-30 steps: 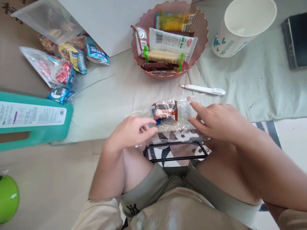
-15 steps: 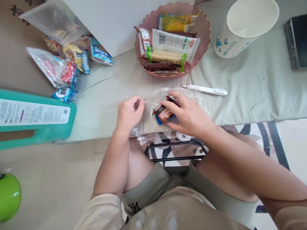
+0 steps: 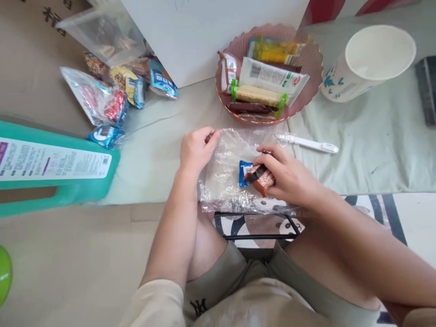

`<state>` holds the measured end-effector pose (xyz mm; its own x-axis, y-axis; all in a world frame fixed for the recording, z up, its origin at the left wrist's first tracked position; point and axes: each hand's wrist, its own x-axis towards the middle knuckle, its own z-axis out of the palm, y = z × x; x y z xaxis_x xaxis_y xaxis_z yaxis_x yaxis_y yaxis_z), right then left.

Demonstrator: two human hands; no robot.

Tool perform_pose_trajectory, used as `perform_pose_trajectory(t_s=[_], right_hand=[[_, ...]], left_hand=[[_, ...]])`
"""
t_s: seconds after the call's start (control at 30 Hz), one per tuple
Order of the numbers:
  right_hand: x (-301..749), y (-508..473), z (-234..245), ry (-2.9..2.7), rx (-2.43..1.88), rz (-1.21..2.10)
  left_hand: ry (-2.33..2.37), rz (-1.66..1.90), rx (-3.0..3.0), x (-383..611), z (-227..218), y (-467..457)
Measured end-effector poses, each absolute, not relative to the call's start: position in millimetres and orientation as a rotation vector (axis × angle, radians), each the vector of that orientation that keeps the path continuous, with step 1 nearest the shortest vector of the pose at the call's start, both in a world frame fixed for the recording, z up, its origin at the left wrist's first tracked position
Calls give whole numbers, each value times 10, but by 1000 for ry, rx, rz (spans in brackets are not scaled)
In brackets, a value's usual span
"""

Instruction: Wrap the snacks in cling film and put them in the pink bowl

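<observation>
A clear plastic bag (image 3: 223, 175) lies spread at the table's front edge, its lower side hanging over. My left hand (image 3: 196, 149) pinches the bag's upper left corner between thumb and fingers. My right hand (image 3: 294, 177) is closed over small wrapped snacks on the bag: a brown-and-orange packet (image 3: 263, 182) and a blue packet (image 3: 243, 172) beneath it. The fingers hide part of both packets. Whether the snacks are inside the bag or on top of it, I cannot tell. Just beyond the bag, a white utility knife (image 3: 320, 145) touches or underlies its far edge.
A pink scalloped bowl (image 3: 220, 102) of wrapped snacks stands behind the bag. To its right are a paper cup (image 3: 361, 77) and a dark device (image 3: 427, 91). Bagged snacks (image 3: 105, 102) and a green jug (image 3: 81, 187) occupy the left. A white box (image 3: 200, 41) stands behind.
My right hand has closed around the packets and shifted them rightward over the bag. My left hand now holds the bag's corner, and the bag lies flatter. The camera view has shifted.
</observation>
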<state>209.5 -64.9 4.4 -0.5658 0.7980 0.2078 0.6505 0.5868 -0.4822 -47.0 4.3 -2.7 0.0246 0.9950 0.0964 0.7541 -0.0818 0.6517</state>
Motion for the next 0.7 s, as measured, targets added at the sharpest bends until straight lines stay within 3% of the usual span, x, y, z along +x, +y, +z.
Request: perform_pose_trajectory(t_s=[0.3, 0.5, 0.7], right_hand=[[2422, -462, 349, -2047, -1235, 266], [2310, 483, 795, -1884, -1722, 56], [2077, 1257, 953, -1874, -2000, 336]], left_hand=[[1700, 759, 1848, -469, -16, 77], [1679, 725, 1854, -419, -7, 84], [1669, 712, 1847, -416, 2, 100]])
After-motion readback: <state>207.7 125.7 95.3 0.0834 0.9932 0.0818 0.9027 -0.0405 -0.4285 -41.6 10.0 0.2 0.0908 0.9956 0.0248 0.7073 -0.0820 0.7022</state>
